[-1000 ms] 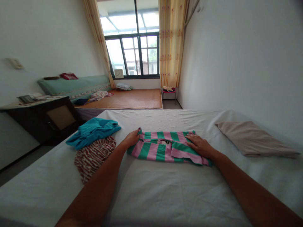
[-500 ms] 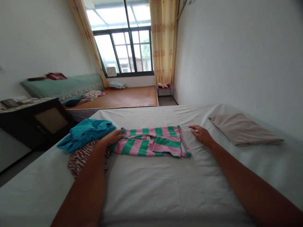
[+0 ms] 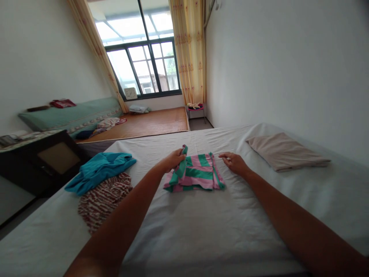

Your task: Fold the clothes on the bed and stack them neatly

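Observation:
A pink and green striped garment (image 3: 198, 173) lies partly folded on the white sheet (image 3: 213, 231). Its left end is lifted and bent over to the right, pinched in my left hand (image 3: 173, 159). My right hand (image 3: 234, 163) hovers just past the garment's right edge, fingers apart and holding nothing. To the left, a crumpled blue cloth (image 3: 100, 169) overlaps a brown and white patterned cloth (image 3: 105, 198). A folded beige cloth (image 3: 285, 152) rests at the right.
Behind the sheet-covered bed is another bed (image 3: 155, 123) with a brown mat and a green headboard (image 3: 77, 115). A dark cabinet (image 3: 37, 165) stands at the left. By the curtain (image 3: 191, 57) is a small stool (image 3: 196, 109).
My left hand has moved right, carrying the garment's left end over the rest, so the garment covers less width. The view has shifted slightly. My right hand still holds nothing.

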`<state>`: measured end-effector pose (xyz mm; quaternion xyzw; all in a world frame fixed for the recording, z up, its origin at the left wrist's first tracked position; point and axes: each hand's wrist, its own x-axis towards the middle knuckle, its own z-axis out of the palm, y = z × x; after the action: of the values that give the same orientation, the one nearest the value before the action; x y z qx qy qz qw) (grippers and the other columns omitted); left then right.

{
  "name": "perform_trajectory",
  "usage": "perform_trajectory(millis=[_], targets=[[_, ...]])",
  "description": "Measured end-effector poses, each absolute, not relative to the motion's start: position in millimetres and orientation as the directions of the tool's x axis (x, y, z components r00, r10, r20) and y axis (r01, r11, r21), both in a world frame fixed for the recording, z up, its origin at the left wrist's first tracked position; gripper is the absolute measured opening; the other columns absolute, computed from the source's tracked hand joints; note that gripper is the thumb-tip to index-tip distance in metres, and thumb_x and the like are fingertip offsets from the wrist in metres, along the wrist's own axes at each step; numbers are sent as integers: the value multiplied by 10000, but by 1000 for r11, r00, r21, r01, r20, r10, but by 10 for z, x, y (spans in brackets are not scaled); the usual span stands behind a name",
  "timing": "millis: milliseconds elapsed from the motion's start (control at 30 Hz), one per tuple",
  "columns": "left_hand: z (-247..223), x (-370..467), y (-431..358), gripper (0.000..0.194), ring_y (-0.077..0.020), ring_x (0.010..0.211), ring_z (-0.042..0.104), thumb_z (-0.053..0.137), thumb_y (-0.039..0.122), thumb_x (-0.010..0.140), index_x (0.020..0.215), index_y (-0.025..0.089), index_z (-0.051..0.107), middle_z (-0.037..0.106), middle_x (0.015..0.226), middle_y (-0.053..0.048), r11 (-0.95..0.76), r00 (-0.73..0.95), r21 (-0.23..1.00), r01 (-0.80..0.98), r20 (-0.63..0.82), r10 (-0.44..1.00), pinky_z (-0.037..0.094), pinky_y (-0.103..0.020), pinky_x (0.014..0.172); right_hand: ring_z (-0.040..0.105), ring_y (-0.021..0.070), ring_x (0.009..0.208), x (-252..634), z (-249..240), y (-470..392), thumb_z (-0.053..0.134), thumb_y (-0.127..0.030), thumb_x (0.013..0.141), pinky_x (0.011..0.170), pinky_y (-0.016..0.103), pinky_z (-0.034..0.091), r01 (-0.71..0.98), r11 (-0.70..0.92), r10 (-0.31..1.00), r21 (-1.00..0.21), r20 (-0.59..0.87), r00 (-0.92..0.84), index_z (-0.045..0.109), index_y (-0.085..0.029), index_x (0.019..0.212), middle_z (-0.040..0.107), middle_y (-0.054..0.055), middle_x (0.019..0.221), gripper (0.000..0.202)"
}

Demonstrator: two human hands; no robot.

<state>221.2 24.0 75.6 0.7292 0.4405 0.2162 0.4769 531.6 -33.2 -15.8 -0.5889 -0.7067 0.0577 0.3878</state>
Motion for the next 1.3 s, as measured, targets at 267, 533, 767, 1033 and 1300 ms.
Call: perform_trajectory(millis=[267, 533, 767, 1033, 1300], targets=[[595, 2999, 35, 448, -106, 567, 631, 496, 316, 919, 1322, 182, 354, 644, 882, -37, -18, 593, 936, 352, -209, 777, 512, -218, 510, 685, 205, 868, 5447, -150, -328, 468, -279, 848, 785, 333, 555, 752, 215, 899, -623, 427, 96, 724, -243, 1000, 745, 37, 970, 300], [398, 2369, 277, 324, -206, 1093, 612, 412, 281, 941, 1171, 183, 619, 671, 1160, -91, -528, 514, 653, 543, 238, 824, 508, -365, 945, 640, 225, 1012, 5065, 77, -463, 391, -383, 941, 908, 390, 518, 748, 332, 813, -574, 577, 81, 653, -233, 1142, 691, 73, 1127, 363], [-123, 2155, 28, 491, -271, 1368, 366, 441, 419, 938, 1359, 176, 509, 462, 1450, -120, -776, 714, 205, 596, 307, 629, 270, -462, 1153, 440, 231, 1325, 4421, -114, -538, 409, -425, 957, 1121, 450, 332, 781, 560, 800, -275, 423, -425, 512, -238, 1371, 526, 73, 1406, 466], [-33, 2160, -191, 471, -249, 1369, 372, 400, 398, 959, 1402, 251, 461, 447, 1471, -70, -828, 784, 138, 543, 269, 559, 272, -440, 1145, 445, 240, 1328, 4878, -366, -313, 310, -463, 972, 1121, 470, 340, 878, 368, 909, -307, 317, -270, 549, -242, 1342, 533, 57, 1401, 493], [28, 2313, -452, 477, -215, 1368, 380, 431, 235, 927, 1398, 303, 470, 519, 1418, 8, -962, 938, 196, 188, 253, 235, 301, -383, 1139, 455, 218, 1317, 4756, -156, -366, 280, -417, 984, 1136, 469, 328, 778, 491, 831, -392, 480, -282, 579, -234, 1304, 575, 59, 1356, 475]])
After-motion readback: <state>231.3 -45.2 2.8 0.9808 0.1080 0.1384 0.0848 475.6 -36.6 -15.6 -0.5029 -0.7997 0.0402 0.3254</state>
